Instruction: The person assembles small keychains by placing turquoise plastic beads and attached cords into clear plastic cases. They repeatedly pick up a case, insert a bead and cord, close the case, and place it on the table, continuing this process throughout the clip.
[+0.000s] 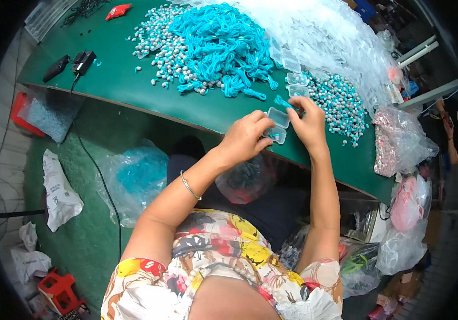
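My left hand (244, 134) grips a small clear plastic box (278, 118) at the table's near edge. The box's lid is swung up, and a small blue piece shows inside. Just above it, my right hand (310, 124) pinches a short bundle of blue cord (281, 101). Beyond the right hand, another clear box (297, 85) stands open beside a pile of small rounded grey-and-blue pieces (341, 106). A large heap of looped blue cords (223, 40) lies farther off to the left.
Clear plastic boxes (319, 40) are heaped across the far right of the green table (117, 85). More grey-and-blue pieces (157, 37) border the cords. Black adapters (82, 62) sit at left, a cable hanging down. Bags of pink pieces (386, 144) are at right.
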The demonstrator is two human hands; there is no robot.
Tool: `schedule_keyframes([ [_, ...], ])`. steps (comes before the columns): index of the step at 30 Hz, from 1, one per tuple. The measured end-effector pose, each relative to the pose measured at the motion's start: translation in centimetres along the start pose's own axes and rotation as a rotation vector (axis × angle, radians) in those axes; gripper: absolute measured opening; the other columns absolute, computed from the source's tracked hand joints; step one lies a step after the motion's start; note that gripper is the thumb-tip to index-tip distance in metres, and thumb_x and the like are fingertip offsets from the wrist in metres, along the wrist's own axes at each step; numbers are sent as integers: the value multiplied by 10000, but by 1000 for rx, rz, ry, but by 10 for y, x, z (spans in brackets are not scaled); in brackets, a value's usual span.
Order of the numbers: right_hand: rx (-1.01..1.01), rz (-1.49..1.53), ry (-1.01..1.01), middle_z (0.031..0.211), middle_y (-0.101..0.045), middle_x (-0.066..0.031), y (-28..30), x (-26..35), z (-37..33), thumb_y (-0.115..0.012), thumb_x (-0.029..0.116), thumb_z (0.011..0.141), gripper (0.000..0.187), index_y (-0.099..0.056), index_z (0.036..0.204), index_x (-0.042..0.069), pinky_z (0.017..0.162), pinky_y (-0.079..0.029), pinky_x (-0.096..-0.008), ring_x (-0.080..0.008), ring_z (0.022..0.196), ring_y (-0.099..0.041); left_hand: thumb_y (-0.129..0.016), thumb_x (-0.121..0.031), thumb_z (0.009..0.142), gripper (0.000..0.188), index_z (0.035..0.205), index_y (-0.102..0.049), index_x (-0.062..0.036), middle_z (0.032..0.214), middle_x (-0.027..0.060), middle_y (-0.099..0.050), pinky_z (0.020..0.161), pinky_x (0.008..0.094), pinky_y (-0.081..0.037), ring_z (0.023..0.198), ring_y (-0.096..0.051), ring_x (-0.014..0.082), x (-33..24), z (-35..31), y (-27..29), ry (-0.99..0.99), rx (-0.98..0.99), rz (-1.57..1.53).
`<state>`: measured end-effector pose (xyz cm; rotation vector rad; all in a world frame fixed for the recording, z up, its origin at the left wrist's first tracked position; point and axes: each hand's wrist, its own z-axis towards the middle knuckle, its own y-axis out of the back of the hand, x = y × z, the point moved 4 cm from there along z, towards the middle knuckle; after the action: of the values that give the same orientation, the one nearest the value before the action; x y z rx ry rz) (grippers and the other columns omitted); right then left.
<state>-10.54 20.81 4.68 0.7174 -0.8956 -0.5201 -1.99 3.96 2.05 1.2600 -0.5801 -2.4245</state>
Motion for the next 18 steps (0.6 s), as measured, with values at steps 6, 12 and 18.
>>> schedule_keyframes([
  [6,57,26,141,809,-665,-28,18,22,-45,-756,95,749,159,-660,876,88,782,-426,-368,-212,715,-622,-816,-70,716,532,1189,-574,-70,999,124,-557,683,384,-518,775,-609,268,-1,0,2,79,-37,-34],
  [12,43,-185,295,897,-628,-16,7,32,-50,-729,150,806,119,-697,918,124,868,-372,-415,-216,908,-602,-809,-96,728,442,1125,-617,-60,1051,132,-562,731,410,-529,843,-624,306,1,0,-1,57,38,29],
  [18,10,-197,148,940,-618,-52,0,13,-35,-705,205,855,199,-680,1030,115,881,-374,-439,-260,975,-582,-819,-111,734,375,1071,-662,-59,1046,131,-570,710,380,-529,797,-617,282,5,-2,-2,1,5,51],
])
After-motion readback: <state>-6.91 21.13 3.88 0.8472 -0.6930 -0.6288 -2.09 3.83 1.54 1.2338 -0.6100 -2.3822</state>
